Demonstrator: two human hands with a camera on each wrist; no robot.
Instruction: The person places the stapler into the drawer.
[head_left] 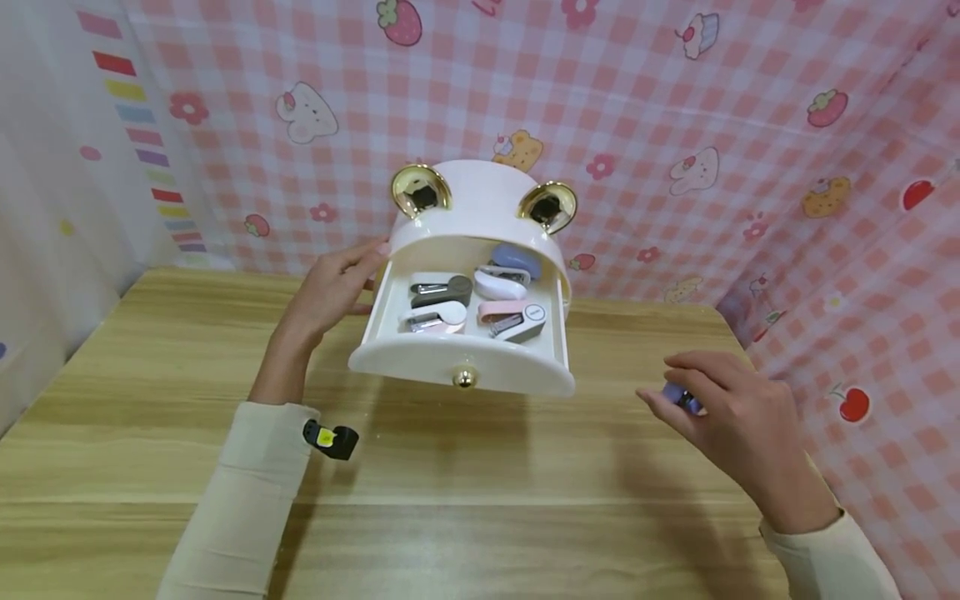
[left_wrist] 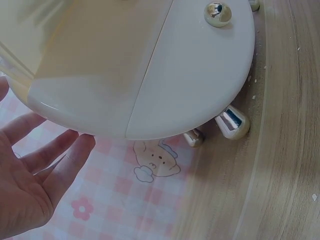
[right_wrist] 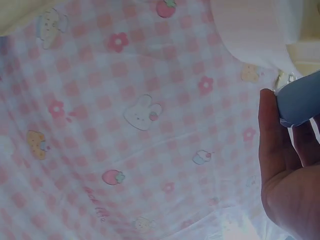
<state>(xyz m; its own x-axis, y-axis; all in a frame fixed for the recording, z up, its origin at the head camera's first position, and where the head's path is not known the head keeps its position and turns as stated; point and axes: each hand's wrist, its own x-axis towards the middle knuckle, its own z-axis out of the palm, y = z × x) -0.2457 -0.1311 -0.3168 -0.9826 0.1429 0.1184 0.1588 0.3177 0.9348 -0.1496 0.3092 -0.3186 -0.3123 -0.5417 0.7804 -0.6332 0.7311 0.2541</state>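
Note:
A white storage box (head_left: 480, 196) with gold ears stands on the table, its rounded-front drawer (head_left: 405, 360) pulled out. Inside the drawer lie several mini staplers: a dark one (head_left: 450, 292), a white one (head_left: 437, 317), a pink and grey one (head_left: 519, 321), a white one (head_left: 499, 283) and a blue one (head_left: 516, 260). My left hand (head_left: 330, 287) rests its fingertips against the box's left side, fingers mostly straight in the left wrist view. To the right of the box, above the table, my right hand (head_left: 738, 412) pinches a blue-purple mini stapler (right_wrist: 301, 100) between thumb and fingers.
The wooden table (head_left: 450, 517) stretches in front of the box. A pink checkered cloth (head_left: 480, 92) hangs close behind and on the right. Gold feet (left_wrist: 232, 122) support the box, and a gold knob (head_left: 464, 377) sticks out from the drawer front.

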